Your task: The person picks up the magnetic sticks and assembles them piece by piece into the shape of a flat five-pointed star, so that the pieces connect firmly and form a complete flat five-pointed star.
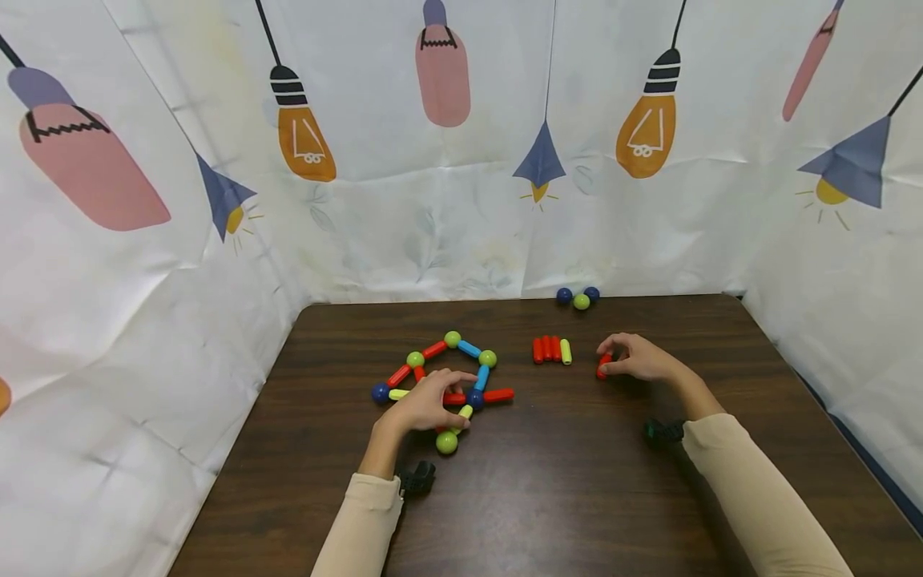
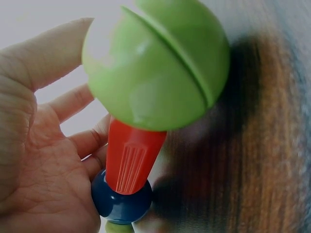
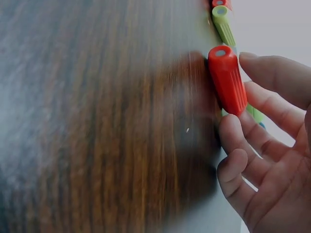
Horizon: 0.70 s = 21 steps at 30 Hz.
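Observation:
A figure of magnetic balls and rods lies left of the table's middle, with green balls, blue balls and red, blue and yellow-green rods. Over its near part my left hand grips, thumb by a yellow-green rod and forefinger near a blue ball. A green ball with a red rod behind it covers the left fingertips in the left wrist view. To the right, my right hand pinches a loose red magnetic rod, its grey end showing, between thumb and fingers.
Red rods lie side by side with one yellow-green rod between the figure and my right hand. At the table's back edge sit two blue balls and a green ball. A printed curtain hangs behind the dark table.

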Tool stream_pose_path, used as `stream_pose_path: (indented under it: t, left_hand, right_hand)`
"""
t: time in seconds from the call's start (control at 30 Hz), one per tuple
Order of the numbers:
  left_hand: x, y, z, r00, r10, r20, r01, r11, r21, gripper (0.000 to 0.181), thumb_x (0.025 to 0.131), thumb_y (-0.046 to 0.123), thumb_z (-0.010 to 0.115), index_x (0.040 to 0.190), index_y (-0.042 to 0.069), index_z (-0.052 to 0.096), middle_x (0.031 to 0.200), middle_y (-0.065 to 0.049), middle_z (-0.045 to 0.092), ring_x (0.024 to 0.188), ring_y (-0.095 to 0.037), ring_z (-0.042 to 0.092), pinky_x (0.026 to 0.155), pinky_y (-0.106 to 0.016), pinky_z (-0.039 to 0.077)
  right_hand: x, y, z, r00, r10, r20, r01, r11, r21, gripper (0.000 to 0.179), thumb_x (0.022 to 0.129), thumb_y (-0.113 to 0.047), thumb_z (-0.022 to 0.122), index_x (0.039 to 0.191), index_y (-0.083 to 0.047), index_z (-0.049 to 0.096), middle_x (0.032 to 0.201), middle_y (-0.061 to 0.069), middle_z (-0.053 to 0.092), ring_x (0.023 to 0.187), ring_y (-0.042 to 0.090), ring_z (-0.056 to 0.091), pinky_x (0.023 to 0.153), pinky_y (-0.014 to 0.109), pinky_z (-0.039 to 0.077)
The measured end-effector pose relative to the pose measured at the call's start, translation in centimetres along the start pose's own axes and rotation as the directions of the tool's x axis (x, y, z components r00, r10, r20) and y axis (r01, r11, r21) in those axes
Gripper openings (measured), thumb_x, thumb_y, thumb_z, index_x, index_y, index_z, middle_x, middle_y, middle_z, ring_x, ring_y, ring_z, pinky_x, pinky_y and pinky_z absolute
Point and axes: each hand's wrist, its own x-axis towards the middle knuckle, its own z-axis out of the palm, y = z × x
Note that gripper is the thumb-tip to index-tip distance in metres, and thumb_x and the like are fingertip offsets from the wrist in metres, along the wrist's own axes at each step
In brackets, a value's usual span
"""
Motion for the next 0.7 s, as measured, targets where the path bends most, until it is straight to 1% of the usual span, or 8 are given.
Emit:
stream_pose_path:
  t: [0.1,0.17,0.23,0.33,0.43,0.53,0.63,0.7]
  left_hand:
    - [0.00,-0.09,0.05,1.000,-0.001,-0.001,0.001,1.000,-0.002,0.074,0.081,0.028,0.088,0.147,0.019,0.055,0.109,-0.002,0.058,0.102,-0.019,0.050,0.083,-0.038,0.045]
    - [0.01,-0.14,0.07,1.000,0.001,-0.002,-0.001,1.000,-0.005,0.074,0.081,0.028,0.088,0.147,0.018,0.055,0.109,-0.003,0.058,0.103,-0.019,0.050,0.083,-0.038,0.045]
    - [0.02,-0.14,0.06,1.000,0.002,-0.003,-0.002,1.000,-0.005,0.074,0.081,0.028,0.088,0.147,0.018,0.055,0.110,-0.003,0.058,0.103,-0.019,0.050,0.083,-0.038,0.045]
    - [0.02,-0.12,0.05,1.000,0.004,-0.006,-0.004,1.000,-0.006,0.073,0.081,0.028,0.088,0.146,0.018,0.056,0.109,-0.003,0.058,0.103,-0.019,0.050,0.083,-0.038,0.045]
    - [0.00,-0.10,0.04,1.000,0.005,-0.007,-0.005,1.000,-0.008,0.073,0.081,0.027,0.088,0.146,0.018,0.056,0.109,-0.004,0.058,0.102,-0.019,0.050,0.083,-0.037,0.045]
    - [-0.01,-0.08,0.03,1.000,0.008,-0.004,-0.008,1.000,-0.009,0.073,0.082,0.027,0.088,0.146,0.017,0.055,0.109,-0.004,0.058,0.102,-0.019,0.050,0.082,-0.037,0.044]
    - [-0.02,-0.05,0.01,1.000,0.008,-0.003,-0.009,1.000,-0.010,0.073,0.082,0.027,0.087,0.147,0.017,0.055,0.110,-0.003,0.058,0.102,-0.019,0.050,0.083,-0.037,0.045]
    - [-0.01,-0.07,0.01,1.000,0.010,-0.003,-0.010,1.000,-0.009,0.073,0.082,0.027,0.087,0.146,0.017,0.055,0.110,-0.003,0.058,0.103,-0.019,0.050,0.083,-0.037,0.045]
  right_hand:
    - [-0.35,0.25,-0.07,1.000,-0.004,-0.001,0.004,1.000,0.016,0.038,0.095,-0.022,0.074,0.124,-0.001,0.063,0.128,0.023,0.057,0.077,0.017,0.056,0.070,0.031,0.048]
    - [-0.53,0.37,-0.09,1.000,-0.001,-0.001,0.001,1.000,0.031,0.037,0.095,-0.020,0.074,0.125,-0.002,0.062,0.130,0.024,0.056,0.077,0.018,0.058,0.070,0.031,0.048]
    - [-0.66,0.48,-0.16,1.000,-0.004,0.006,0.004,0.999,0.039,0.037,0.095,-0.018,0.072,0.127,-0.002,0.062,0.123,0.023,0.059,0.074,0.017,0.057,0.067,0.031,0.047]
    - [-0.73,0.55,-0.22,1.000,0.003,0.019,-0.004,0.999,0.048,0.036,0.096,-0.015,0.071,0.129,-0.003,0.062,0.098,0.017,0.063,0.066,0.015,0.051,0.062,0.030,0.044]
    - [-0.72,0.60,-0.31,0.999,0.001,0.040,-0.003,0.999,0.053,0.035,0.096,-0.012,0.069,0.129,-0.004,0.062,0.088,0.011,0.061,0.062,0.014,0.047,0.061,0.029,0.043]
    - [-0.73,0.61,-0.33,0.998,0.005,0.055,-0.007,0.999,0.048,0.034,0.096,-0.010,0.069,0.129,-0.006,0.063,0.093,0.010,0.062,0.063,0.014,0.049,0.062,0.029,0.043]
    - [-0.71,0.59,-0.27,0.998,0.001,0.067,-0.003,0.999,0.040,0.034,0.095,-0.008,0.070,0.128,-0.006,0.063,0.097,0.012,0.063,0.065,0.015,0.050,0.062,0.029,0.043]
    - [-0.68,0.57,-0.19,0.997,0.015,0.073,-0.017,0.999,0.039,0.033,0.094,-0.009,0.071,0.127,-0.008,0.064,0.100,0.013,0.063,0.065,0.015,0.051,0.062,0.028,0.043]
